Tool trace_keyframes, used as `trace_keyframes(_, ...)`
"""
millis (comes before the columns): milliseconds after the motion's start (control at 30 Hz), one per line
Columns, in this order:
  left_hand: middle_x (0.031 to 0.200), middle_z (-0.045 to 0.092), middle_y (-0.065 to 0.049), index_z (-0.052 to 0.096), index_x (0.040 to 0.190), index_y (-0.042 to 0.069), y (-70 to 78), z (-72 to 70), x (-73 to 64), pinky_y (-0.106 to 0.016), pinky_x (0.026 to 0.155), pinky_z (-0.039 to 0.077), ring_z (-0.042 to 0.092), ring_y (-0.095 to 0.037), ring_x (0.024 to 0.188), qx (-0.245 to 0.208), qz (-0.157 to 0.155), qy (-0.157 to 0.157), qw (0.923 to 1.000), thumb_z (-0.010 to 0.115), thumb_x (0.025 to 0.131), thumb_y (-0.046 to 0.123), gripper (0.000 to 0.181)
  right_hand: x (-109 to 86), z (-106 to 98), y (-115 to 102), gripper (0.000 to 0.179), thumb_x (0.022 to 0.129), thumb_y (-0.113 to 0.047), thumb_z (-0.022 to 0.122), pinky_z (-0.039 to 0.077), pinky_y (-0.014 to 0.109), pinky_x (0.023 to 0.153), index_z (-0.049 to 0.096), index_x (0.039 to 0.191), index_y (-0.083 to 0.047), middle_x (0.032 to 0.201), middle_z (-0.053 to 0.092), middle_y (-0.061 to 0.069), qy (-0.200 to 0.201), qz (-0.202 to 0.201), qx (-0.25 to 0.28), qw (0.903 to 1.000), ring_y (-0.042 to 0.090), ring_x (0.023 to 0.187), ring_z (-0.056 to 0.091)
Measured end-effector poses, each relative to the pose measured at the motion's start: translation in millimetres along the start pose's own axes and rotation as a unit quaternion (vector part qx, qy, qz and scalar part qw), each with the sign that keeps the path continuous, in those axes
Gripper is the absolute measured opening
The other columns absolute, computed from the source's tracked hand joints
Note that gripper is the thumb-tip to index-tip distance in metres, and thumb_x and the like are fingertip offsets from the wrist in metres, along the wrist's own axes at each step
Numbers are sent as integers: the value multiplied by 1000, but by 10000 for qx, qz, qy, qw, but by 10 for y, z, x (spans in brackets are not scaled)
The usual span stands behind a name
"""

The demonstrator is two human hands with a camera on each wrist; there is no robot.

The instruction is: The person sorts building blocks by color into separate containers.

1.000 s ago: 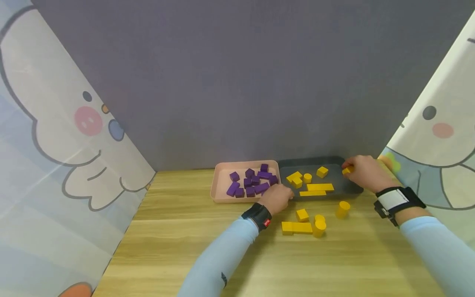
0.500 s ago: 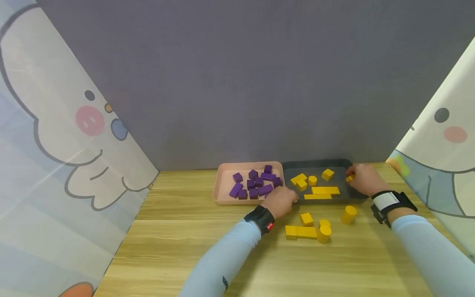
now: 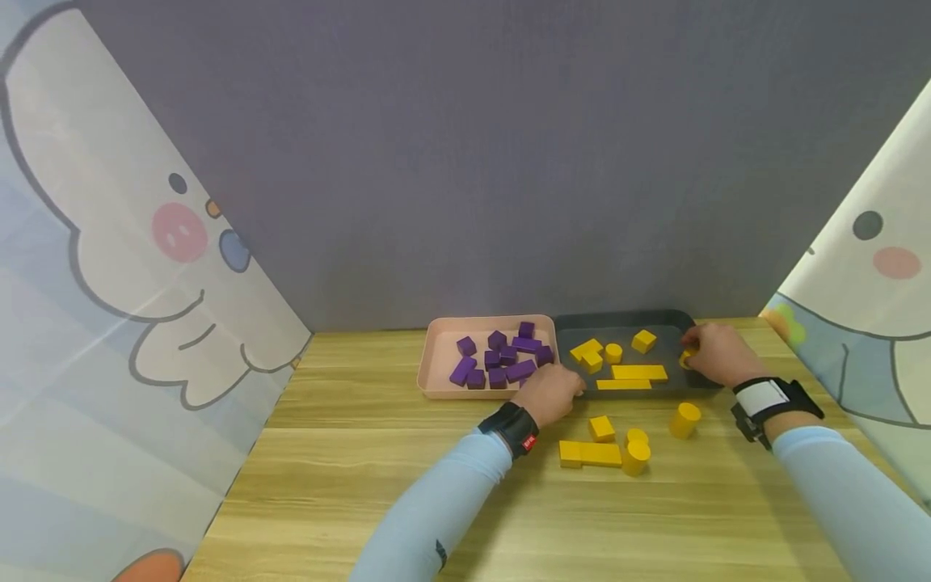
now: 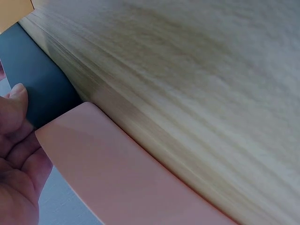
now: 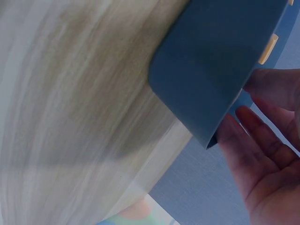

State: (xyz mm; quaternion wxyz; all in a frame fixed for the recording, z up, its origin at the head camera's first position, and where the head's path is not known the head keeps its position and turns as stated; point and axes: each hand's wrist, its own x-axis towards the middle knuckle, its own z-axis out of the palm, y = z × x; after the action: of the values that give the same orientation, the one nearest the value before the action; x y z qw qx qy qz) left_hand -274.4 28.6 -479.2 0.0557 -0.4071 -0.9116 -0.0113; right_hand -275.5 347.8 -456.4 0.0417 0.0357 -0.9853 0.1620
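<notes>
At the left front corner of the dark tray point(image 3: 662, 322), my left hand point(image 3: 547, 394) grips its wall. In the left wrist view the thumb of my left hand point(image 4: 16, 154) presses the outside of the dark tray point(image 4: 40, 72), and the other fingers are partly hidden. Inside that tray's right end, my right hand point(image 3: 720, 354) pinches a small yellow block point(image 3: 685, 359), mostly covered by the fingers. The right wrist view has my right hand point(image 5: 262, 150) reaching over the rim of the dark tray point(image 5: 206, 61). Yellow cubes, flat bars point(image 3: 640, 372) and a short cylinder point(image 3: 614, 353) lie in the tray.
A pink tray point(image 3: 429, 356) of purple blocks point(image 3: 498, 340) stands against the dark tray's left side. On the wooden table in front are a yellow cube point(image 3: 601, 428), a flat bar point(image 3: 600, 454) and upright cylinders point(image 3: 684, 420). A grey wall point(image 3: 473, 162) rises behind.
The whole head view has shifted slightly, moving the trays right in the picture. The block in my right fingers has turned a little and sits slightly lower. My left hand keeps its place.
</notes>
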Motion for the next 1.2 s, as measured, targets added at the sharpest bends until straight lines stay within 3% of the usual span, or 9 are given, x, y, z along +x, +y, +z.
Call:
trace_keyframes(233,105,78,15,80,113,31,33,38,-25,-17,87,56,72,-3,93,-35,-25,-12,10000,69,98,18,22,-114,-53,-16,30,79,-8,77,57,55,76,73,103,10,93,74,24,63,-122,-34,9999,35,80,69)
trace_keyframes(467,99,78,15,81,108,31,60,31,-14,-16,84,55,70,-2,87,32,64,82,9999,70,97,20,19,-278,-141,-91,34,87,-13,74,55,56,75,70,110,11,103,72,30,136,-39,-179,9997,37,82,68)
trace_keyframes(633,99,78,14,81,108,30,58,16,-17,-16,82,56,70,-3,86,-7,9,60,10000,71,96,18,20,-418,-201,-229,40,90,-14,71,47,38,54,66,119,12,93,71,26,313,-123,-117,9994,24,63,58)
trace_keyframes(733,100,78,14,81,109,31,53,31,-8,-16,84,56,70,-3,88,28,8,44,10000,71,96,19,20,-516,-248,-336,43,90,-14,72,38,33,50,64,124,10,94,70,26,483,-252,-85,9985,20,58,49)
trace_keyframes(833,102,78,15,81,109,32,51,47,3,-17,85,56,71,-3,89,88,18,74,9999,71,96,20,20,-632,-267,-461,42,88,-14,75,53,45,63,66,123,8,113,69,32,861,-505,-199,9948,33,72,64)
trace_keyframes(900,102,78,15,80,109,32,48,53,7,-17,85,56,71,-3,90,94,3,80,9999,71,96,19,21,-729,-256,-539,41,88,-14,75,56,56,75,67,123,6,122,67,33,1062,-647,-265,9919,43,90,68)
trace_keyframes(967,103,78,15,80,110,32,50,48,2,-17,86,56,72,-3,91,94,3,78,9999,72,96,19,21,-828,-224,-603,41,89,-12,75,53,65,87,66,125,5,132,62,34,1219,-794,-246,9891,52,111,64)
trace_keyframes(1067,104,78,15,80,112,31,45,20,-6,-16,86,56,72,-3,92,108,5,77,9999,71,96,19,22,-950,-149,-648,48,90,-9,75,49,70,91,61,134,4,142,54,35,1320,-993,-230,9860,59,123,54)
trace_keyframes(1200,104,78,14,80,112,30,37,-15,-19,-16,86,56,71,-3,91,76,-44,87,9999,71,97,18,22,-1069,-13,-665,64,93,-11,72,40,77,96,46,150,2,154,36,39,1008,-1122,-202,9883,66,139,30)
